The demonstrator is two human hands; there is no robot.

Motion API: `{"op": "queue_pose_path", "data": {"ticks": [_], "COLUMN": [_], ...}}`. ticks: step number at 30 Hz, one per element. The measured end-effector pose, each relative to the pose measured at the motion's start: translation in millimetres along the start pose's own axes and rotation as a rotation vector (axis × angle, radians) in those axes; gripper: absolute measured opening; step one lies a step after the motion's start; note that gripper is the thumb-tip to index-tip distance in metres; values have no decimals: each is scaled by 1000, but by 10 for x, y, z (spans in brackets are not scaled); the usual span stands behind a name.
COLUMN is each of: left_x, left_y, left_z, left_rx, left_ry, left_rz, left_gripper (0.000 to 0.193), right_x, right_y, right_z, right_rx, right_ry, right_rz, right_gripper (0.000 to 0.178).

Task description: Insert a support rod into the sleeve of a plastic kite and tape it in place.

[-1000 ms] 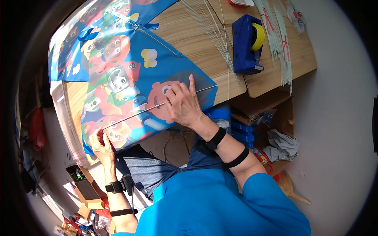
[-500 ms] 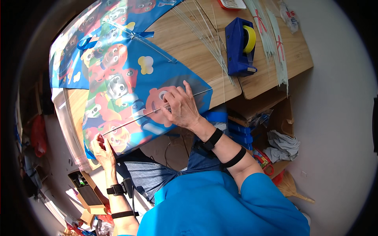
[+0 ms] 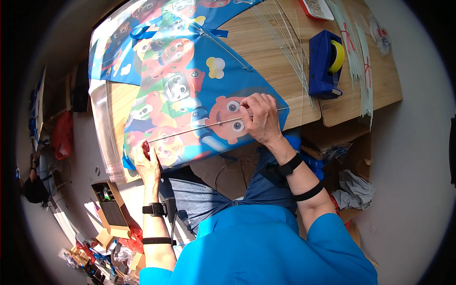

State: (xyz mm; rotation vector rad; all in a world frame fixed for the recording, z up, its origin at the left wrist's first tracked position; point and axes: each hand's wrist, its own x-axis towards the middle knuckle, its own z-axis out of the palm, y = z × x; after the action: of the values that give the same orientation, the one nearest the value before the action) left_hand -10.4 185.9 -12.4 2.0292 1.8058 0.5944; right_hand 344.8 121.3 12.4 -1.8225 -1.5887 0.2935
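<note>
A blue kite printed with cartoon faces is spread over the table, its near corner hanging past the edge. One thin rod runs across the near part of the sheet. At the rod's left end, my left hand is closed in a pinch on it. My right hand has its fingers curled around the same rod near the kite's right tip; the fingertips are partly hidden. Farther up, another rod lies on the kite beside blue ribbon pieces.
On the wooden table stand a blue tape dispenser with yellow tape and a red-rimmed tray. Loose thin rods and tied bundles of pale rods lie there. Below are a cardboard box and grey cloth.
My right hand has slid along the rod toward the kite's right tip, its fingers now more curled. The left hand stays at the rod's left end. The whole view has shifted.
</note>
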Motion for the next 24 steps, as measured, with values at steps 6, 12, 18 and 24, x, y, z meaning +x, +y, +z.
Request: {"op": "queue_pose_path", "data": {"ticks": [6,12,18,24], "left_x": [-17,-20,14,51], "left_y": [-29,-127,-300,-310], "left_z": [5,32,5,6], "left_rx": [-71,-96,-70,-132], "left_ry": [-12,-18,-63,-112], "left_rz": [-49,-79,-63,-129], "left_gripper": [38,39,39,41], "right_x": [-321,-800,-801,-784], "right_y": [192,388,494,506], "right_z": [-363,-513,-495,-531], "right_rx": [-57,-365,-500,-504], "right_ry": [231,143,77,79], "right_rz": [174,104,69,99], "right_gripper": [11,26,29,28]}}
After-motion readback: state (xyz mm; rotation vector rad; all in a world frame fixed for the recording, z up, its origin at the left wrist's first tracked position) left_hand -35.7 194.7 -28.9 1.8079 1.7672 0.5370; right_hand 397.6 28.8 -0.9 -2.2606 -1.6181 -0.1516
